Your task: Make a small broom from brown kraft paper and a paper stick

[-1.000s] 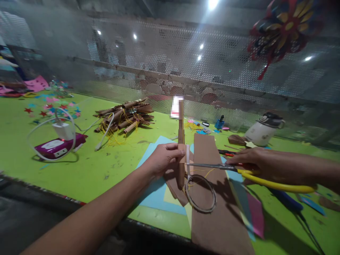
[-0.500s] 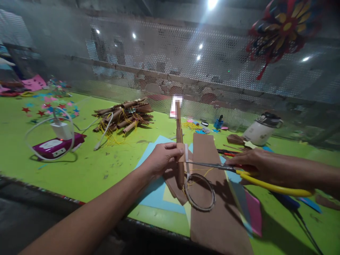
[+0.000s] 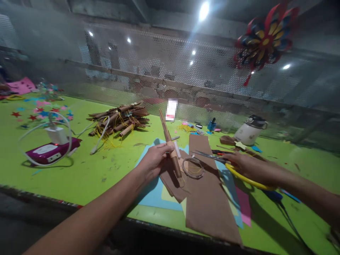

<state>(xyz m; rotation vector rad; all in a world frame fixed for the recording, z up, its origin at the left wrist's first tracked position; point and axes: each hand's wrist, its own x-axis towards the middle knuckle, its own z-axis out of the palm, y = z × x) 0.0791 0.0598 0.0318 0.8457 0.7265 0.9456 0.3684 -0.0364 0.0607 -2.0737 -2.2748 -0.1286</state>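
We're holding our hands apart: L hand (image 3: 156, 157) is clamping a brown paper roll (image 3: 175, 164) approx. mid-length, R hand (image 3: 245, 165) is gripping yellow-handled scissors (image 3: 216, 159). The roll is tilting over blue sheets (image 3: 150, 198) at abt. the ctr of the green surface (image 3: 106, 187), w/ a white strip (image 3: 177, 149) showing at its R side. Scissor tips are pointing L, apart from the strip. A tape ring (image 3: 193, 176) is showing just below them, over a long brown sheet (image 3: 207, 209); we can't tell if it's resting there. Farther L, a pile of brown rolls (image 3: 124, 118) w/ yellow thread is lying near a purple power strip (image 3: 53, 150).
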